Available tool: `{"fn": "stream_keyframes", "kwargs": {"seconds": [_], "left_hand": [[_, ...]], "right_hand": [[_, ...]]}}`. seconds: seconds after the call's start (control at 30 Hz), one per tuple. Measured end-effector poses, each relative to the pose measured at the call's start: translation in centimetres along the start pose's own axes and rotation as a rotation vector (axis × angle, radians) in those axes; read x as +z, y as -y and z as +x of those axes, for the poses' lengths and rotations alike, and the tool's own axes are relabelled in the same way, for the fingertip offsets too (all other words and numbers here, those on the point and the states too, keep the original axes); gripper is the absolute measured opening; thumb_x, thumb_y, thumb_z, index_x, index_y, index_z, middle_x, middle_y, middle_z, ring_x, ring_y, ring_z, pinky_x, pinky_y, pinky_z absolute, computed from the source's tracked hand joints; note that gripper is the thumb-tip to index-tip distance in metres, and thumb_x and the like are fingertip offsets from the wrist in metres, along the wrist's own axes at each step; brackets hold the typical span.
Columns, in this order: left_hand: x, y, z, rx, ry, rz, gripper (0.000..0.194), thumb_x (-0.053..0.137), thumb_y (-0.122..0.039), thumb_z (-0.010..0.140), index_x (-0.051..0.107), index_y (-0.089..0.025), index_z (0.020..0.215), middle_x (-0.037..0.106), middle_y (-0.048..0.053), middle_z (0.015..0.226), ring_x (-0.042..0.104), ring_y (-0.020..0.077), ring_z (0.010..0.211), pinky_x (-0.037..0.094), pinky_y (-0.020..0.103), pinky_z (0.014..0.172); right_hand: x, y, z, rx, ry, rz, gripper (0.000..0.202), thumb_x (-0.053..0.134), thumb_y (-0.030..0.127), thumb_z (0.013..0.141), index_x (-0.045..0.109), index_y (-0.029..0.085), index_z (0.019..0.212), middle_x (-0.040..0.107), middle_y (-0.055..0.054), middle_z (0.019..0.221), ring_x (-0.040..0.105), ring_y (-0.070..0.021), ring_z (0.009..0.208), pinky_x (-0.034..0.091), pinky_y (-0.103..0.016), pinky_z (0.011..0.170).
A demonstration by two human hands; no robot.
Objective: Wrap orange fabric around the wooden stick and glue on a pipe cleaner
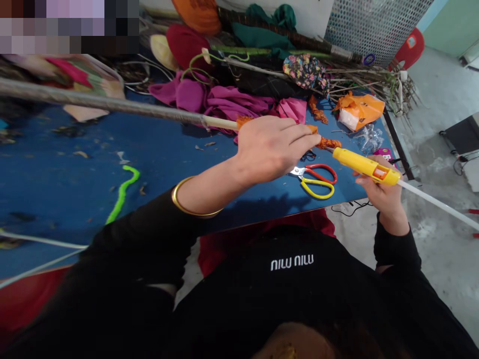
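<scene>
My left hand is closed round a long pole, partly wrapped in grey-brown, that runs off to the left edge. Orange patterned cloth covers the pole's end, sticking out past my fingers. My right hand grips a yellow hot glue gun, with a white glue stick projecting from its rear. The gun's nozzle is at the orange cloth; whether they touch I cannot tell. Below my left hand, scissors with one red and one yellow handle lie on the table.
Purple cloth, bundled twigs and a floral cloth piece crowd the back of the blue table. An orange-and-white packet and crumpled clear plastic sit near the right edge. A bright green fuzzy strip lies at left.
</scene>
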State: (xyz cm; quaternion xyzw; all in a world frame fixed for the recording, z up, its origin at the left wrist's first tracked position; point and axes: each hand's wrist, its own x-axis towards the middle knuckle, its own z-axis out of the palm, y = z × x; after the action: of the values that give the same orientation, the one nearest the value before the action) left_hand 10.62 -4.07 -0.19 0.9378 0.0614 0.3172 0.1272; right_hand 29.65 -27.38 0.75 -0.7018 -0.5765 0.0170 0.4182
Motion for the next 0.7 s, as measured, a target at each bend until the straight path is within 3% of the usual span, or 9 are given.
{"fn": "stream_keyframes", "kwargs": {"seconds": [0.27, 0.53, 0.7], "left_hand": [[-0.1, -0.1, 0.0, -0.006, 0.04, 0.016, 0.041, 0.042, -0.039, 0.112, 0.081, -0.029, 0.123, 0.084, 0.008, 0.112, 0.078, 0.0258, 0.104, 0.06, 0.039, 0.086], [-0.6, 0.0, 0.1, 0.063, 0.033, 0.108, 0.043, 0.041, -0.037, 0.113, 0.081, -0.024, 0.123, 0.084, 0.009, 0.109, 0.079, 0.0244, 0.098, 0.059, 0.036, 0.078], [-0.7, -0.2, 0.2, 0.062, 0.069, 0.104, 0.044, 0.04, -0.035, 0.113, 0.081, -0.026, 0.124, 0.084, 0.008, 0.111, 0.079, 0.0252, 0.099, 0.061, 0.039, 0.08]], "right_hand": [[0.7, 0.6, 0.2, -0.016, 0.001, -0.064, 0.03, 0.078, 0.057, 0.093, 0.074, 0.028, 0.091, 0.075, 0.0, 0.081, 0.068, -0.0185, 0.069, 0.053, -0.034, 0.06], [0.3, 0.3, -0.7, 0.017, -0.073, -0.017, 0.034, 0.073, 0.06, 0.095, 0.07, 0.027, 0.087, 0.073, 0.0, 0.079, 0.067, -0.0179, 0.067, 0.053, -0.034, 0.059], [0.4, 0.1, -0.6, 0.004, -0.046, -0.029, 0.032, 0.073, 0.059, 0.096, 0.071, 0.027, 0.089, 0.074, 0.0, 0.082, 0.068, -0.0176, 0.068, 0.053, -0.033, 0.059]]}}
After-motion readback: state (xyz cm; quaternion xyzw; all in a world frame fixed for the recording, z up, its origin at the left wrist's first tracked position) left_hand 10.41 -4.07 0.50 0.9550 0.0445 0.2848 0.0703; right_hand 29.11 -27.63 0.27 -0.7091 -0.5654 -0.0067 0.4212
